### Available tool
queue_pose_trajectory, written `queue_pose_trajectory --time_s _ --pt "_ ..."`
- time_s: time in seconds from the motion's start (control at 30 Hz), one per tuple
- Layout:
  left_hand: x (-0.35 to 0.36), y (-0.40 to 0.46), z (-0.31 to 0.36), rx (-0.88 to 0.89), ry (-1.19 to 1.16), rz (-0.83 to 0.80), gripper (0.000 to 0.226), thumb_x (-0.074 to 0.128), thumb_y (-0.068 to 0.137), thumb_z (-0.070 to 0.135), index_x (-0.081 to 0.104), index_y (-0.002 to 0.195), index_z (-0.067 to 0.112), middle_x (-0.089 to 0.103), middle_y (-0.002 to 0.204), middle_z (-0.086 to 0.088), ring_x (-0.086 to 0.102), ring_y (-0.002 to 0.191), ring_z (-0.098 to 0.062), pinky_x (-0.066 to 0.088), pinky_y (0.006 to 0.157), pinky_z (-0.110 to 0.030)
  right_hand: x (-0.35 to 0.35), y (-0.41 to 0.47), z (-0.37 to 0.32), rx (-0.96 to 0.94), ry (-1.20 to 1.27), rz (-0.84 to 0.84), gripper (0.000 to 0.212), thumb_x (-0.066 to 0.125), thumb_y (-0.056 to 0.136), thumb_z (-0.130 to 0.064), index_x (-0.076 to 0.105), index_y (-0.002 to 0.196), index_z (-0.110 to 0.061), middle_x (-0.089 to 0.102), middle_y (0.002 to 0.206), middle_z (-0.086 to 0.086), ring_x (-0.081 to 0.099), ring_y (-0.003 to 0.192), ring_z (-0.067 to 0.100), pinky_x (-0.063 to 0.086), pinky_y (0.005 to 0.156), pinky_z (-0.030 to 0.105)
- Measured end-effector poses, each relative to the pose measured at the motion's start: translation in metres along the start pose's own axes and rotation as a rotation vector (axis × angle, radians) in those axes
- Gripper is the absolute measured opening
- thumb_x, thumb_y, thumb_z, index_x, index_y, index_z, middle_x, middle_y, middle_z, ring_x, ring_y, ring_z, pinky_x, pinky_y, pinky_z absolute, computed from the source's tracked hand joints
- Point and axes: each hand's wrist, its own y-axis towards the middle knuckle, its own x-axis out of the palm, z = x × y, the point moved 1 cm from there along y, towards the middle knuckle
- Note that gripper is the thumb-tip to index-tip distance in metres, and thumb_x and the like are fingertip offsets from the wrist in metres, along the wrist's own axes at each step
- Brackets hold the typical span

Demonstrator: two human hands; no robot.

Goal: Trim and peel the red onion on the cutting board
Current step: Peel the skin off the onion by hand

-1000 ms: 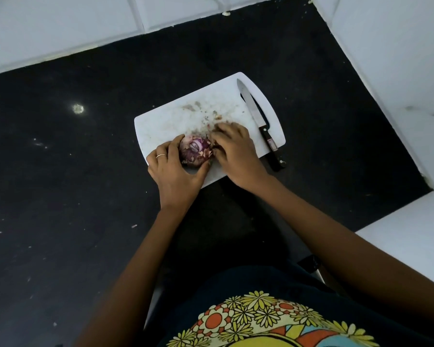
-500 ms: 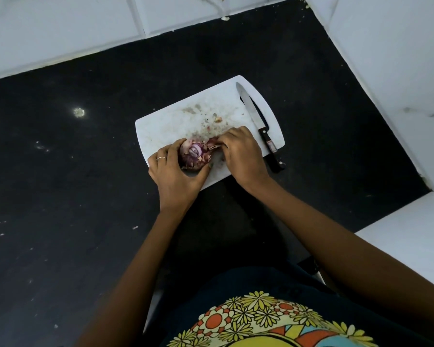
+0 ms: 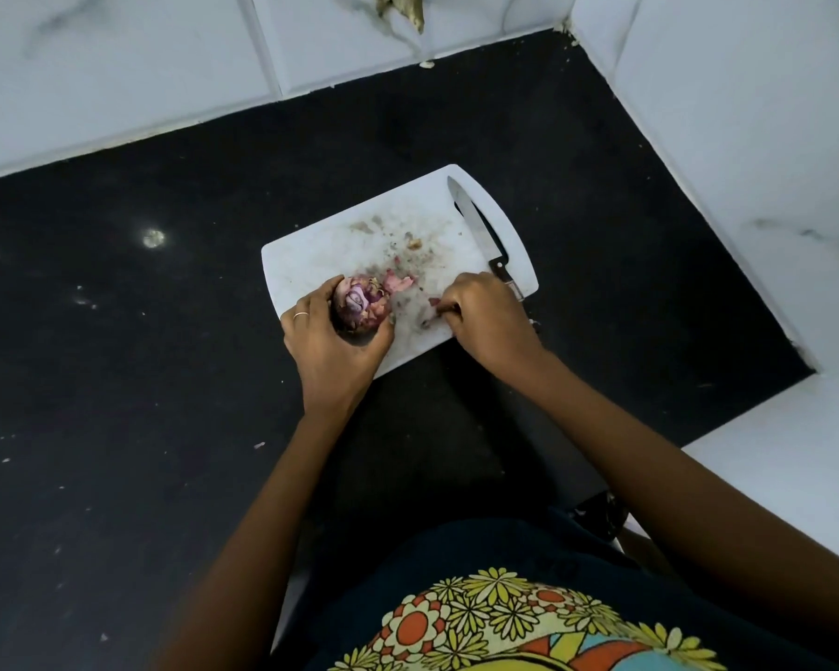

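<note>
A red onion [image 3: 359,305] with a cut top and loose, torn skin rests at the near left corner of the white cutting board [image 3: 340,249]. My left hand [image 3: 330,346] wraps around it from the left and front. My right hand [image 3: 485,322] is off to the right of the onion, fingers pinched on a strip of peeled onion skin [image 3: 432,307] low over the board. A flap of pink skin [image 3: 398,282] still hangs off the onion's right side.
A black-handled knife [image 3: 475,230] lies along the board's right edge, blade pointing away, its handle partly under my right hand. Skin crumbs [image 3: 410,244] dot the board's middle. The board sits on a black countertop [image 3: 141,355] bounded by white tiled walls [image 3: 722,138] behind and to the right.
My right hand has pulled away from the onion to the right, tearing off a strip of skin. My left hand has kept its hold on the onion.
</note>
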Motion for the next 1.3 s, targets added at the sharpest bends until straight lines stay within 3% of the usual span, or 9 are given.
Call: queue_pose_trajectory --time_s 0.33,0.57,0.7,0.77,0.87,1.03,1.13,1.2,1.3 --pt "-0.002 -0.001 0.001 0.010 0.026 -0.028 0.073 0.063 0.066 0.058 0.056 0.125 0.017 0.059 0.118 -0.004 0.044 0.116 -0.024 0.038 0.099 -0.040 0.008 -0.066 -0.007 -0.018 0.042 -0.192 0.020 0.056 0.091 -0.014 0.070 0.105 -0.013 0.060 0.108 0.007 0.053 0.104 0.025 0.049 0.083 0.042" --pt "-0.007 -0.003 0.005 0.010 0.050 -0.061 0.077 0.060 0.064 0.061 0.056 0.126 0.016 0.058 0.119 -0.007 0.042 0.117 -0.026 0.038 0.098 -0.039 0.003 -0.083 -0.017 -0.082 0.120 -0.447 0.032 0.068 0.082 -0.019 0.066 0.114 -0.018 0.059 0.108 0.006 0.056 0.100 0.021 0.047 0.086 0.033" --pt "-0.009 -0.006 0.012 0.008 0.115 -0.099 0.074 0.065 0.063 0.059 0.054 0.127 0.022 0.057 0.122 -0.002 0.041 0.121 -0.024 0.028 0.105 -0.044 -0.014 -0.083 -0.012 -0.066 0.218 -0.249 0.020 0.066 0.084 -0.023 0.069 0.104 -0.019 0.065 0.102 0.000 0.059 0.093 0.013 0.049 0.084 0.031" --pt "-0.009 -0.012 0.018 0.013 0.097 -0.097 0.073 0.067 0.062 0.058 0.054 0.126 0.024 0.056 0.122 0.001 0.045 0.120 -0.019 0.027 0.105 -0.042 -0.025 -0.082 -0.011 0.019 0.372 -0.080 0.013 0.063 0.086 -0.014 0.071 0.097 -0.013 0.070 0.096 0.001 0.061 0.084 0.006 0.050 0.079 0.017" --pt "-0.009 -0.023 0.031 0.042 -0.121 -0.130 0.072 0.075 0.064 0.049 0.053 0.127 0.021 0.050 0.119 0.004 0.056 0.108 -0.014 0.047 0.096 -0.035 -0.036 -0.079 -0.011 0.159 0.662 0.032 0.012 0.062 0.088 -0.010 0.068 0.098 -0.010 0.068 0.089 0.001 0.061 0.077 0.002 0.052 0.076 0.017" --pt "-0.012 -0.037 0.057 0.018 -0.376 -0.214 0.069 0.077 0.065 0.029 0.052 0.129 0.020 0.051 0.126 -0.001 0.058 0.109 -0.014 0.055 0.088 -0.033 -0.047 -0.071 -0.019 0.374 1.114 -0.011 0.033 0.064 0.089 -0.022 0.058 0.118 -0.008 0.062 0.108 0.011 0.066 0.085 0.017 0.059 0.072 0.030" --pt "-0.019 -0.045 0.068 -0.077 -0.551 -0.292 0.069 0.075 0.067 0.018 0.050 0.131 0.018 0.055 0.124 0.002 0.063 0.106 -0.013 0.055 0.080 -0.024 -0.051 -0.068 -0.023 0.418 1.305 0.018 0.039 0.065 0.088 -0.017 0.053 0.123 -0.005 0.063 0.104 0.013 0.066 0.078 0.019 0.060 0.071 0.033" --pt "-0.023 -0.049 0.072 -0.130 -0.652 -0.331 0.067 0.073 0.070 0.006 0.049 0.131 0.018 0.056 0.121 0.007 0.064 0.102 -0.007 0.053 0.077 -0.018 -0.052 -0.067 -0.023 0.456 1.383 0.050 0.042 0.067 0.086 -0.014 0.050 0.124 -0.006 0.064 0.100 0.011 0.066 0.077 0.018 0.059 0.069 0.031" --pt "-0.025 -0.054 0.077 -0.236 -0.797 -0.392 0.065 0.071 0.071 0.005 0.049 0.131 0.018 0.060 0.120 0.001 0.064 0.105 -0.012 0.052 0.083 -0.023 -0.053 -0.068 -0.025 0.410 1.352 0.002 0.027 0.066 0.085 -0.008 0.060 0.110 -0.001 0.066 0.093 0.011 0.066 0.080 0.019 0.058 0.067 0.027"
